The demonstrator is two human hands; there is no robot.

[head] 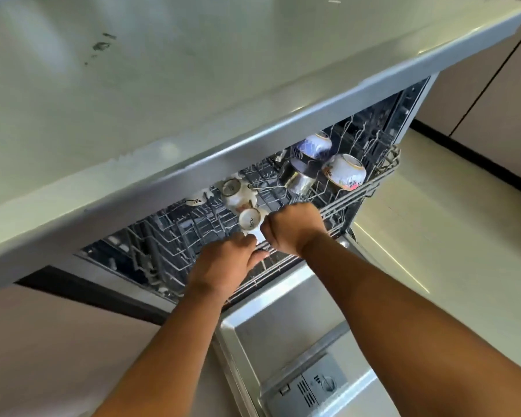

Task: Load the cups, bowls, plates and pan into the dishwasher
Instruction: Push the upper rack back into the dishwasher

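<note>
Your left hand [223, 260] and right hand [292, 227] both clenched on front rail of upper rack [370, 183]; cups [248, 219], bowls [345, 171], pan [298, 179] sit inverted inside; jerk rack and crockery may knock, chip or tip

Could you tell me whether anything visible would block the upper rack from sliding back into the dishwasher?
Nothing visible does. Both the left hand and right hand grip the upper rack's front rail, and the cups, bowls and small pan sit inside it.
</note>
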